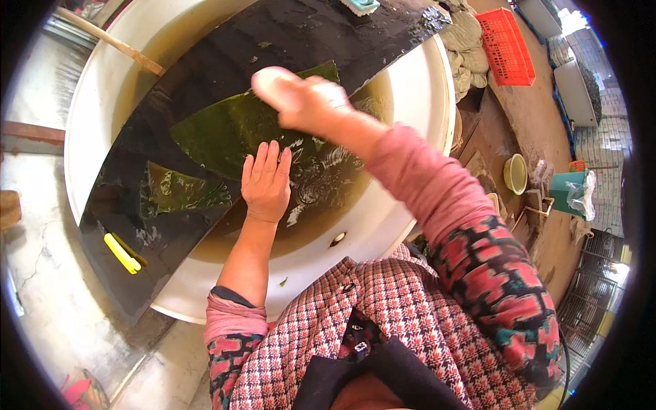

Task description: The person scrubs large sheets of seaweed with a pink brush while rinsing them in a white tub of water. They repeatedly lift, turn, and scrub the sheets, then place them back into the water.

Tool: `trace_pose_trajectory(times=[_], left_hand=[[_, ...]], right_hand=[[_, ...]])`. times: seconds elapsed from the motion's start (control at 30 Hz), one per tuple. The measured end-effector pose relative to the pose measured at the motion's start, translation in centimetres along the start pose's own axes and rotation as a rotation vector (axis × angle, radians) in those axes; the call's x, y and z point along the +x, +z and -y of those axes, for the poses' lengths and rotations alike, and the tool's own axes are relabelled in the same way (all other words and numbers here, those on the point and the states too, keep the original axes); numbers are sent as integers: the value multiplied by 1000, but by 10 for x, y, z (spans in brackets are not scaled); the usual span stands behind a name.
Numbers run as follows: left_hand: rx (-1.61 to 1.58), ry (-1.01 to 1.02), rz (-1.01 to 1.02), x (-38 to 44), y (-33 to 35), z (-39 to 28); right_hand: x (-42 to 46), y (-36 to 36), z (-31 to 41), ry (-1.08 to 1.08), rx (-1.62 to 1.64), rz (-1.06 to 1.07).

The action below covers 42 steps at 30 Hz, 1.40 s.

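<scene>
A wet black board (205, 66) lies slantwise across a round white tub (420, 77) of brownish water. On it rests a broad dark green leaf piece, seemingly kelp (220, 128). My left hand (266, 179) lies flat, fingers together, at the leaf's near edge. My right hand (318, 102), blurred, grips a pale pinkish oval object (274, 84) over the leaf's upper part; its kind cannot be told. A smaller green leaf piece (179, 189) lies to the left. Below it on the board is a yellow-handled utility knife (122, 252).
A turquoise scrub brush (361, 5) sits at the board's far end. A wooden stick (113, 41) reaches over the tub's left rim. At right stand a red plastic crate (506, 46), a yellowish bowl (515, 174) and a green bucket (566, 192).
</scene>
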State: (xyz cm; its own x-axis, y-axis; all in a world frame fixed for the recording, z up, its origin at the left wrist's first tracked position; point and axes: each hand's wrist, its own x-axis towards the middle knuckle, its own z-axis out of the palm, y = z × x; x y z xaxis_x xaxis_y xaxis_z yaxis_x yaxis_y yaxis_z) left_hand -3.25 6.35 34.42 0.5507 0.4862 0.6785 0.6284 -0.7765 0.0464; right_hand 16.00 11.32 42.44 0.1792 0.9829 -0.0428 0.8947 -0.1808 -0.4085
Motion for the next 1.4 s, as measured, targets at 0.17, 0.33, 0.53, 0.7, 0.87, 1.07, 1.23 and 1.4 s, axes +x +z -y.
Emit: trace_pose_trajectory(times=[0.17,0.33,0.53,0.7,0.87,1.07,1.23,1.4], left_hand=[[13,-2,-6,4,0,-1],[-32,-27,36,19,-10,1],[-153,-81,192,98,-34,28],[-229,-189,28,201,-62,49],[-1021,-790,-59,231,-71,81],[-711,-1373,-32,118,-22,110],[32,-721,184,57,-31,129],[190,-237,435,37,-19,117]], right_hand=[[-14,-38,-113,162,-81,-273],[-124,-29,-114,325,474,-291],[-200,-4,-115,137,405,-432],[-200,1,-122,234,533,-463],[-197,0,-122,302,627,-457],[-196,6,-130,295,560,-446],[-188,0,-119,332,468,-428],[-154,-4,-63,-61,442,-404]])
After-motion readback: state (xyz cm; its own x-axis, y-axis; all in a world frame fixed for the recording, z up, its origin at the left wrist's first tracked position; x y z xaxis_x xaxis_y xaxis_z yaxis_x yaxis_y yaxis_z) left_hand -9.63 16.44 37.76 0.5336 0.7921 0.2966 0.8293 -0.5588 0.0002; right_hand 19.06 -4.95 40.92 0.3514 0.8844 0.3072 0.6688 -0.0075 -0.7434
